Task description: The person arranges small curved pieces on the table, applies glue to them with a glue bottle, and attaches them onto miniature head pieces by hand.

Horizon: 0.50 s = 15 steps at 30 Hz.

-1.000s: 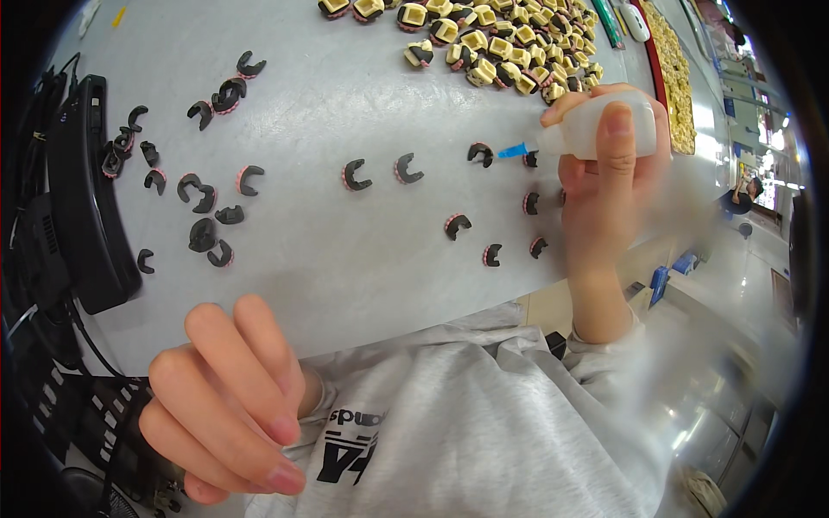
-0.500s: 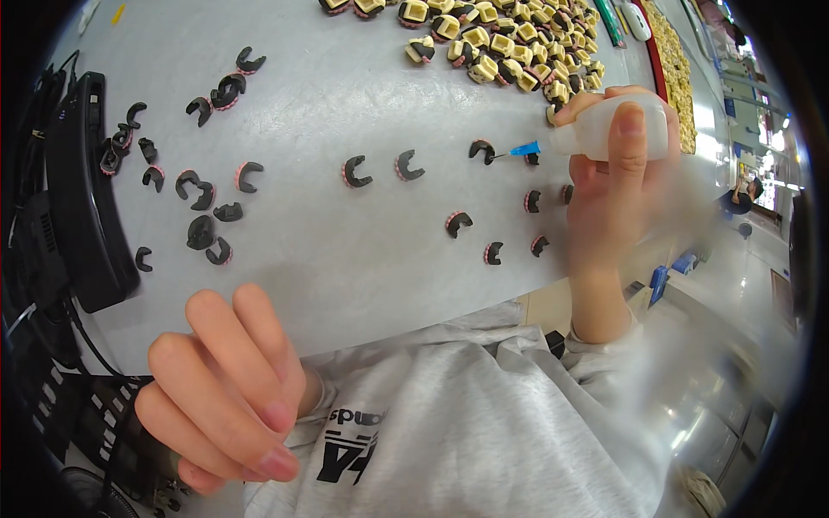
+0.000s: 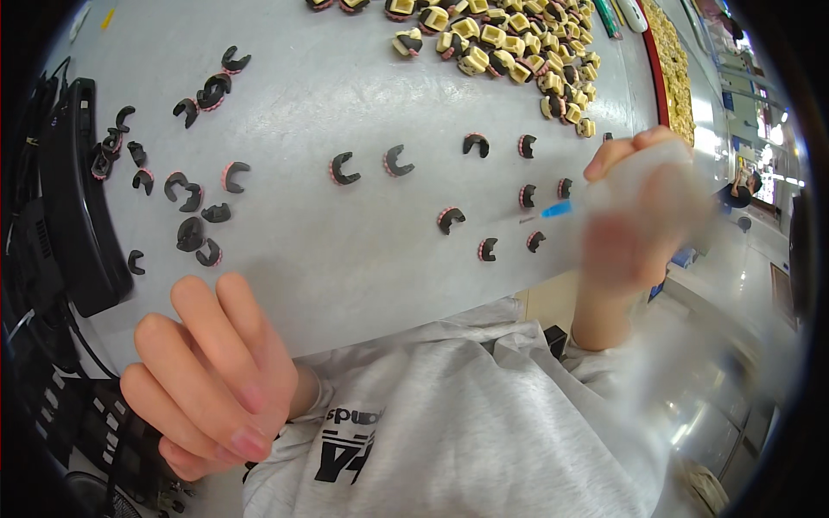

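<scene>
Taking the heap of cream-and-black moulded pieces (image 3: pixel 492 36) as our landmark, we are seeing the right hand (image 3: pixel 635 216) gripping a translucent white squeeze bottle (image 3: pixel 648 173) on the heap's near right side, its blue tapered tip (image 3: pixel 557 210) pointing leftward beside a small black horseshoe-shaped piece (image 3: pixel 528 197) with a pink scalloped edge, lying nearer us than the heap. Left of the heap and nearer us, the left hand (image 3: pixel 207 371) is hanging loosely curled; we cannot tell whether it is hiding anything. We are judging that careless aim could nudge that unheld piece, and uneven squeezing could drip onto the smooth grey tabletop (image 3: pixel 285 233).
</scene>
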Each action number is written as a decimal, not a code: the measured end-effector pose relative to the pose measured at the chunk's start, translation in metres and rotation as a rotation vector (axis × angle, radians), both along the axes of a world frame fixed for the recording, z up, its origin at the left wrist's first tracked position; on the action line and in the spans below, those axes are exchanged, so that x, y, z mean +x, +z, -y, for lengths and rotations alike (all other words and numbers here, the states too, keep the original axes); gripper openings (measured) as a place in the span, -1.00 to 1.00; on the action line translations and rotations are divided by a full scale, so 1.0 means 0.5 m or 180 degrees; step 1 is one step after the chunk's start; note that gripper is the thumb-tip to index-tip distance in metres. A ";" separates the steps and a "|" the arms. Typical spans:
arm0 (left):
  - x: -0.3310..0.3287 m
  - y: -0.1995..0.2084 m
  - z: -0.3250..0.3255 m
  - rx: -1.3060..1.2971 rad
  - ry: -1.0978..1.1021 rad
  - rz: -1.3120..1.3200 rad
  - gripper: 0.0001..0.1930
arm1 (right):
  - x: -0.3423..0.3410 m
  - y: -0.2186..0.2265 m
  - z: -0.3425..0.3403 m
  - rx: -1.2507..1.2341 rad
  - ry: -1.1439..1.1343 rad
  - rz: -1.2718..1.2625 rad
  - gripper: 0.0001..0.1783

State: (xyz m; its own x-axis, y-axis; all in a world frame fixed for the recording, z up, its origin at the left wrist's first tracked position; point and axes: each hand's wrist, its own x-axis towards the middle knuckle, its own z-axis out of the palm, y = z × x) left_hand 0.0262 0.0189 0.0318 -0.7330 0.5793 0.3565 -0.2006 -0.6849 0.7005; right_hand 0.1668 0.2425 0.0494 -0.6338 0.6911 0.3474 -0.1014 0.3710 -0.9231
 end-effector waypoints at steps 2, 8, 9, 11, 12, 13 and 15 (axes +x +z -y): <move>0.008 0.001 -0.013 0.0060 0.0143 0.0207 -0.71 | 0.017 -0.009 0.009 -0.0033 -0.0066 0.0015 -0.65; 0.009 0.002 -0.011 0.0038 0.0332 0.0375 -0.69 | 0.051 -0.019 0.027 -0.0405 -0.0118 0.0322 -0.64; 0.009 0.001 -0.011 0.0014 0.0345 0.0361 -0.69 | 0.051 -0.020 0.029 -0.0409 -0.0129 0.0347 -0.65; 0.004 -0.002 -0.007 -0.0112 0.0327 0.0208 -0.71 | 0.054 -0.024 0.026 -0.0384 -0.0048 0.0330 -0.66; 0.003 -0.003 -0.007 -0.0234 0.0328 0.0060 -0.71 | 0.055 -0.025 0.025 -0.0354 0.0053 0.0320 -0.67; 0.005 -0.003 -0.008 -0.0235 0.0318 0.0054 -0.71 | 0.054 -0.025 0.026 -0.0356 0.0043 0.0314 -0.67; 0.010 -0.002 -0.011 0.0001 0.0392 0.0374 -0.71 | 0.051 -0.024 0.027 -0.0382 0.0083 0.0358 -0.68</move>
